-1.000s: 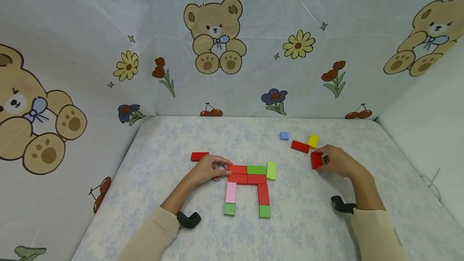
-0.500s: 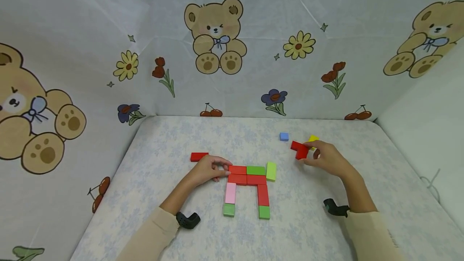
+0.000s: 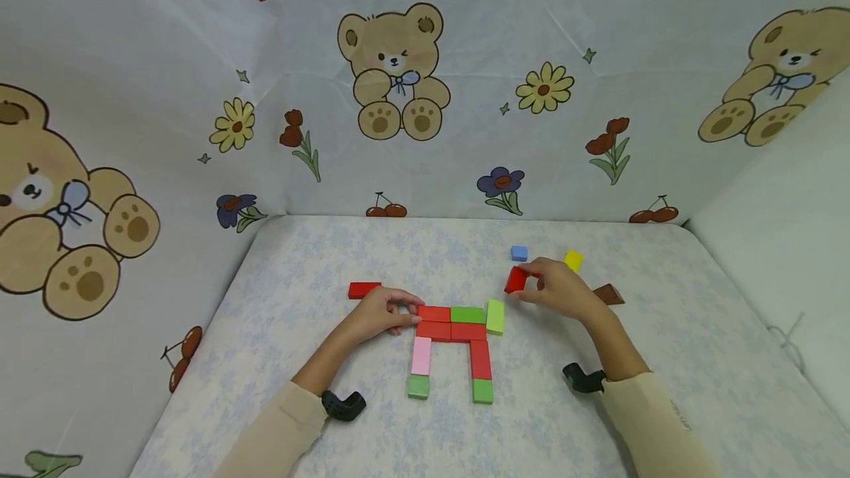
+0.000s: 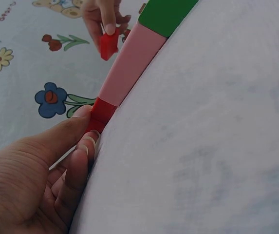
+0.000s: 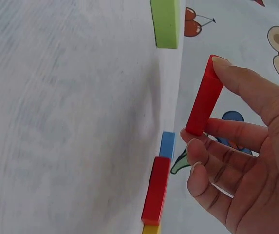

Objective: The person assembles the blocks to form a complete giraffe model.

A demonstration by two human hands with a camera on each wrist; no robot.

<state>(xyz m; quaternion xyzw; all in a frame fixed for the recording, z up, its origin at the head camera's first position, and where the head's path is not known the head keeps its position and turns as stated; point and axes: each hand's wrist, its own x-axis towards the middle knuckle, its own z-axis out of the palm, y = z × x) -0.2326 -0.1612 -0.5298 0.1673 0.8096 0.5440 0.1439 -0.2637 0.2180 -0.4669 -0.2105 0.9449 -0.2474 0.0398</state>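
My right hand (image 3: 561, 288) pinches a red block (image 3: 516, 279) between thumb and fingertips. In the right wrist view this red block (image 5: 204, 100) is held clear of the table. With thumb and index finger, my left hand (image 3: 381, 310) grips the left end of the upper red block (image 3: 434, 313) in a flat arrangement. Beside that block lies a green block (image 3: 468, 314), above a row of two red blocks (image 3: 468, 332). Below come two legs: a pink block (image 3: 421, 355) and a red block (image 3: 480, 359), each ending in a small green block (image 3: 482, 391).
A light green block (image 3: 495, 316) stands at the arrangement's right end. Behind the right hand are a blue block (image 3: 519, 253), a yellow block (image 3: 573, 260), a red block (image 5: 156, 190) and a brown block (image 3: 608, 293). Another red block (image 3: 364, 290) lies behind the left hand.
My right hand has carried its red block leftward from beside the yellow block toward the light green one, uncovering the brown block. My left hand has stayed in place.
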